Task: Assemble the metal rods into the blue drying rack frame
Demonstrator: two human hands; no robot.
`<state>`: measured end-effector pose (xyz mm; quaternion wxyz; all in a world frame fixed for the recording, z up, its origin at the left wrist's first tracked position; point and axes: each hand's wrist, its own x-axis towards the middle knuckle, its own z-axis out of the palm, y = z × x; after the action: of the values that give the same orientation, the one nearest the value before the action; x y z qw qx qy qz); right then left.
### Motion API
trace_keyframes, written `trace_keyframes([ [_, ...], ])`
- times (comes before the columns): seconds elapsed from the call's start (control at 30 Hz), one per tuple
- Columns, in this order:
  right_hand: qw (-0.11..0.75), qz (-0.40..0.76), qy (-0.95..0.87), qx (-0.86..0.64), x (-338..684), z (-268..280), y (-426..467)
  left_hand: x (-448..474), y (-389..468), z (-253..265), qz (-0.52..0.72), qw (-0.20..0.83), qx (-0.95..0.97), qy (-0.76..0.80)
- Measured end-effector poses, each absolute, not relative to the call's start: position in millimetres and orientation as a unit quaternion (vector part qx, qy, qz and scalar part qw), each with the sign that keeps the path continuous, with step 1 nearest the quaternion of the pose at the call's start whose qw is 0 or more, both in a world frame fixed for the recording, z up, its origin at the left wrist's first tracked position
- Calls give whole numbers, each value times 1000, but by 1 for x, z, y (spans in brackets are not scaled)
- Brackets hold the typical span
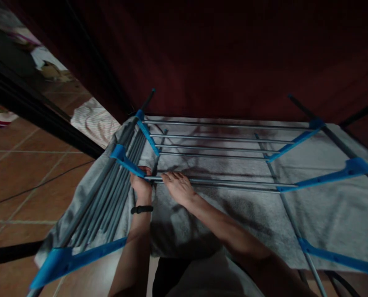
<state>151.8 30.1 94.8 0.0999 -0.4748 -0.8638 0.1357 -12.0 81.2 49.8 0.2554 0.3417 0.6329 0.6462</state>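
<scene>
A partly assembled rack of grey metal tubes and blue plastic brackets stands on a grey cloth. My left hand, with a dark band on its wrist, is closed around the inner end of a blue bracket, where the rods meet it; some of its fingers are hidden. My right hand lies over a thin metal rod just right of that bracket, its fingers curled down onto the rod. The rod runs across to another blue bracket on the right.
Several loose grey tubes lie side by side on the left. More crossbars span the rack's far side. A dark red curtain hangs behind. Black poles flank the cloth, and a thin cable crosses the tiled floor.
</scene>
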Motion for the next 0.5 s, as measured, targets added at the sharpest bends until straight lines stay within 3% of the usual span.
trace_keyframes([
  [0.5,77,166,-851,-491,152,101,32,-14,84,38,650,280,333,623],
])
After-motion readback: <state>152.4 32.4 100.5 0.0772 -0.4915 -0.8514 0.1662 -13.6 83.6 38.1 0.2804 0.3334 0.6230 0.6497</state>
